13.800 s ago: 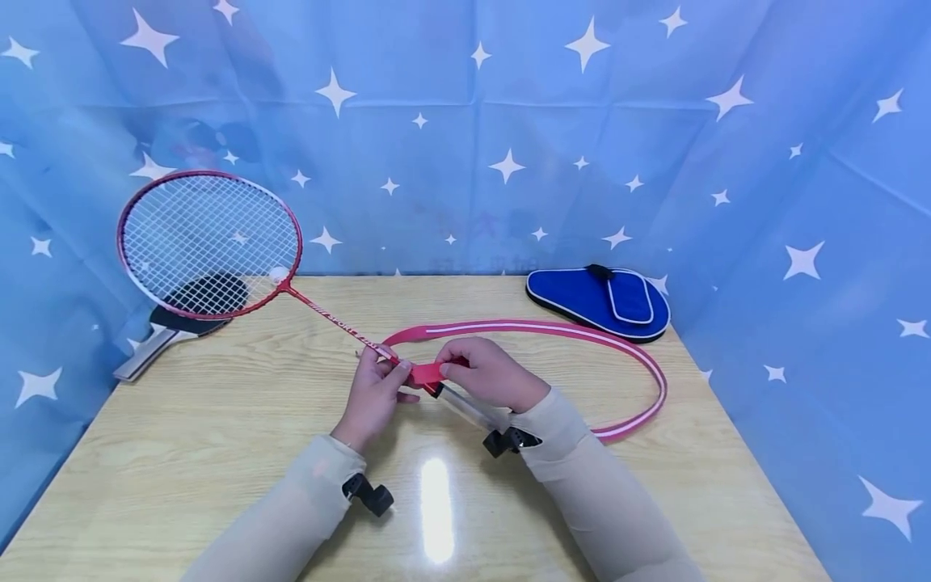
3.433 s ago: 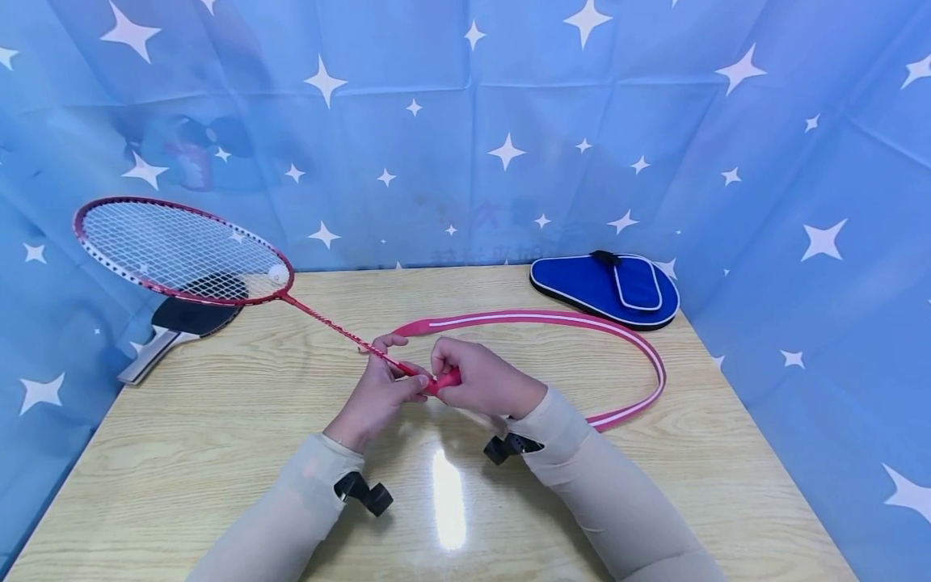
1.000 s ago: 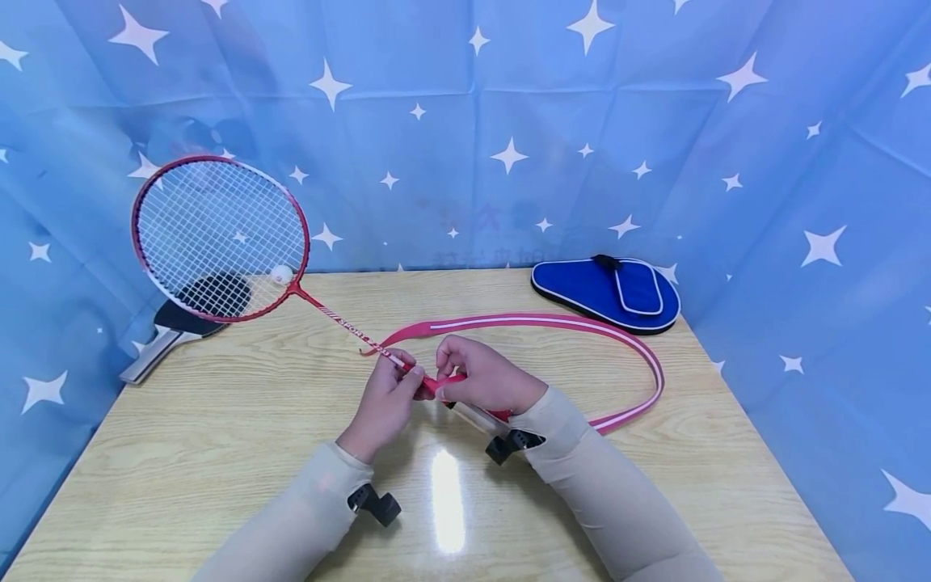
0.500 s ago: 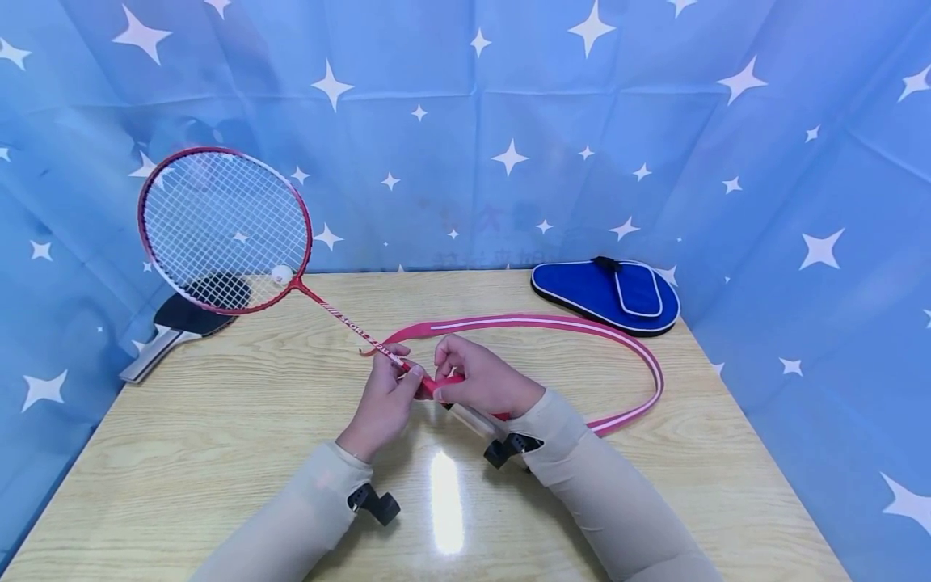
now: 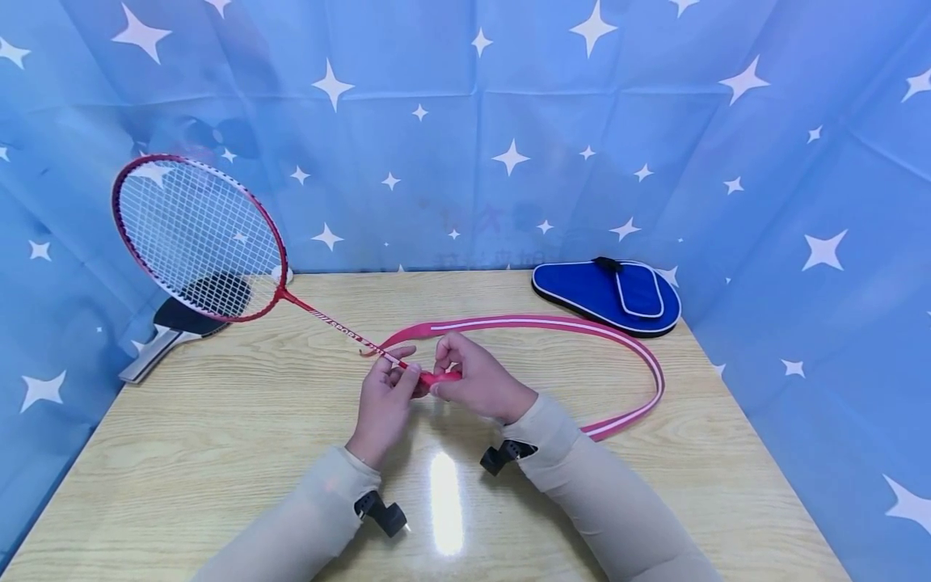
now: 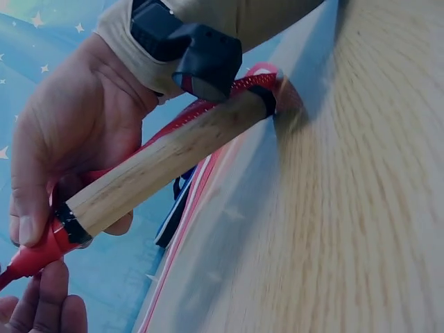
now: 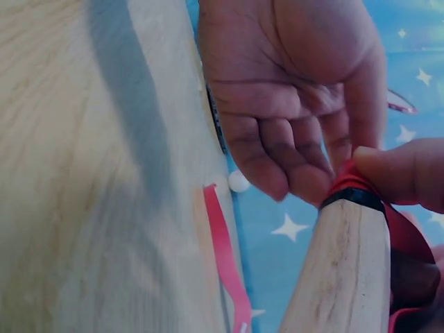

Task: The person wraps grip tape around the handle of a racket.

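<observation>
A red badminton racket [image 5: 336, 325] is held slantwise above the table, head up at the left. My left hand [image 5: 385, 408] pinches it where the shaft meets the handle. The bare wooden handle [image 6: 166, 159] has black bands at its ends. My right hand [image 5: 480, 378] pinches red perforated grip tape [image 7: 409, 239] against the cone above the handle. The tape trails along the handle in the left wrist view, beneath my right hand [image 6: 83, 118]. My left hand [image 7: 298, 83] has loosely bent fingers behind the cone in the right wrist view.
A long pink strip with a white stripe [image 5: 545, 322] loops over the table [image 5: 218, 453]; whether it joins the tape is hidden. A blue paddle case [image 5: 611, 297] lies back right. A table tennis paddle [image 5: 170, 323] and white ball [image 5: 282, 275] lie back left, partly behind the racket.
Earlier a flat piece of red tape stretched between my hands; now it sits close round the cone. The racket has turned repeatedly, and its head has just swung left.
</observation>
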